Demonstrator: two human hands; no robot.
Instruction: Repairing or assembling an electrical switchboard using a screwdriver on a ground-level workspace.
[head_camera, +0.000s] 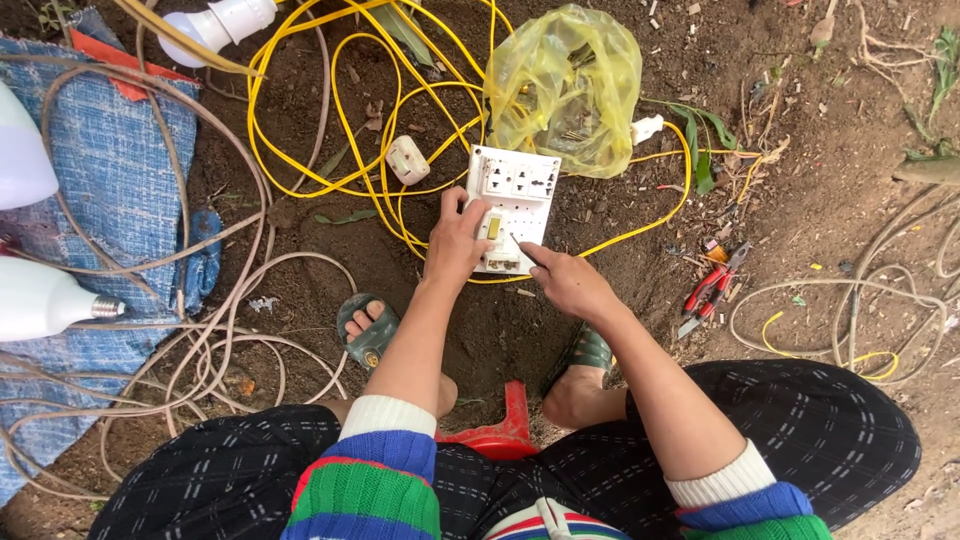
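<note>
A white socket board is being held flat on the bare soil, steadied at its left edge by the left hand, while a thin tool is being pinched in the right hand at its lower edge. It is being crowded above by yellow cable and a yellow bag; open ground is being left toward red pliers.

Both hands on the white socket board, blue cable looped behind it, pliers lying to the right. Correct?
Not quite: the head view shows the cable is yellow, not blue. Both the left hand and right hand are on the white socket board, pliers to the right.
</note>
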